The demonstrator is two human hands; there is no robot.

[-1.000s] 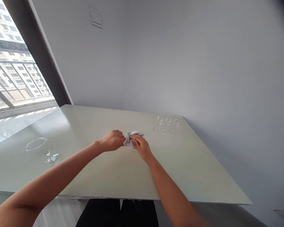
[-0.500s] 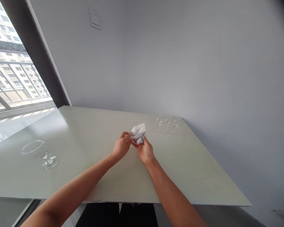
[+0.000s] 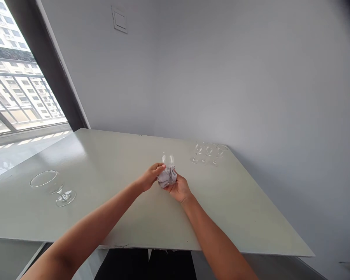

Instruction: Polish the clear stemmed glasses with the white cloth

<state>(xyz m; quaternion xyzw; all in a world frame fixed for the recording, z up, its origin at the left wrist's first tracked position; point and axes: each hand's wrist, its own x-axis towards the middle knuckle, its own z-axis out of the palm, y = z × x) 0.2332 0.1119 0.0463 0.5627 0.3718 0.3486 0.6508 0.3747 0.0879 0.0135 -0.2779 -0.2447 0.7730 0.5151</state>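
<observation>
A clear wine glass [image 3: 168, 159] is held up over the middle of the table, its bowl showing above a crumpled white cloth [image 3: 167, 177]. My left hand [image 3: 150, 177] closes on the glass from the left, the thumb lying at the cloth's upper edge. From the right, my right hand [image 3: 179, 188] grips the cloth wrapped round the lower part of the glass. The cloth and fingers hide the stem and foot.
A large stemmed glass [image 3: 64, 197] stands at the table's left. Several small stemmed glasses [image 3: 197, 151] are grouped near the far right corner. The pale glossy table [image 3: 239, 217] meets a grey wall [image 3: 251, 85]; a window [image 3: 20, 85] is at the left.
The cloth has moved down and slightly left, from covering the upper part of the held glass to its lower part. The bowl now shows above it, and both hands have turned a little.
</observation>
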